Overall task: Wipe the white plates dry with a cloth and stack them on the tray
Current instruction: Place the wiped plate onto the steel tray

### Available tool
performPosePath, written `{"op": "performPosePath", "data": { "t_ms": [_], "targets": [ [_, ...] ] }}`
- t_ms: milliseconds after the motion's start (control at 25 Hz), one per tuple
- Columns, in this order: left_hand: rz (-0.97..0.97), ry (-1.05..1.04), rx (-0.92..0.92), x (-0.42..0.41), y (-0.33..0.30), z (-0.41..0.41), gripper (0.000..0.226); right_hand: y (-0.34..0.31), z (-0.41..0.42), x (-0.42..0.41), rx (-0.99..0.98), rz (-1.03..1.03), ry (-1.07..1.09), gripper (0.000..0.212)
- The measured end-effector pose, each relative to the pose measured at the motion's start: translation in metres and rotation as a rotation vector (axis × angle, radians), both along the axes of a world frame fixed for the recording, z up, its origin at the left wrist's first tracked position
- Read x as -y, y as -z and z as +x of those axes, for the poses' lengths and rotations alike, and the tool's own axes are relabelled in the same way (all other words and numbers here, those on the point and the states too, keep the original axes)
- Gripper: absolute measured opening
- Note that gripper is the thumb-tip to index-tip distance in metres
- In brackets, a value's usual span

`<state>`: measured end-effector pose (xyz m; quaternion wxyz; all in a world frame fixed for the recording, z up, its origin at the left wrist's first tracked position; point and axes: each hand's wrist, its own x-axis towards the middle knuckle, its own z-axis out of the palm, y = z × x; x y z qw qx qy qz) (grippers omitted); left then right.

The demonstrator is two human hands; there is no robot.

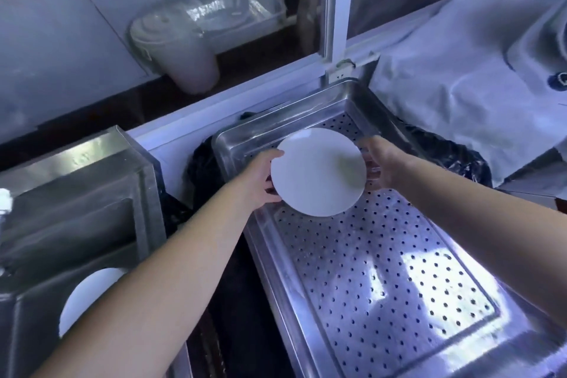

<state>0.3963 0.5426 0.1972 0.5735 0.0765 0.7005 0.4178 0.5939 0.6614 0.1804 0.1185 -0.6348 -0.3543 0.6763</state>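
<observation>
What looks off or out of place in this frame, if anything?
No cloth shows, though the job is wiping. Both hands, left and right, hold a white plate by its rim over the bare perforated tray. Another plate waits lower left.

We see only two bare forearms and two hands. The left hand [256, 176] and the right hand [379, 163] carry no gloves, rings or bracelets that we can make out. Both wrists are bare, with no watch or strap. No sleeve shows on either forearm: both are uncovered from the wrist back to the edge of the view. The forearms are smooth and slim, and widen toward the elbow. The fingertips are too blurred for us to tell anything of the nails. We see no marks, tattoos or plasters on either arm.
</observation>
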Motion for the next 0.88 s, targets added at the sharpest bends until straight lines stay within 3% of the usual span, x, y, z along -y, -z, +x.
{"op": "performPosePath", "data": {
  "t_ms": [240,400,520,600,720,800,880],
  "targets": [
    [-0.014,-0.008,0.015,-0.012,0.009,-0.005,0.036,0.016,0.002,-0.015,0.016,0.039,0.049,0.04],
    [-0.035,0.035,-0.015,-0.012,0.011,-0.005,0.038,0.013,0.002,-0.015,0.093,0.093,-0.03,0.042],
    [-0.016,0.16,-0.255,-0.006,-0.003,-0.006,0.056,-0.006,-0.005,-0.002,0.231,0.387,-0.21,0.044],
    [0.065,0.294,-0.469,0.008,-0.018,-0.011,0.073,-0.028,-0.014,0.017,0.276,0.608,-0.431,0.051],
    [0.169,0.503,-0.842,0.065,-0.042,-0.027,0.081,-0.057,-0.036,0.07,0.372,0.943,-0.757,0.066],
    [0.216,0.536,-1.024,0.127,-0.047,-0.033,0.08,-0.066,-0.056,0.121,0.363,1.159,-0.874,0.068],
    [0.257,0.441,-1.142,0.202,-0.042,-0.039,0.08,-0.066,-0.079,0.186,0.277,1.312,-0.937,0.069]
  ]
}}
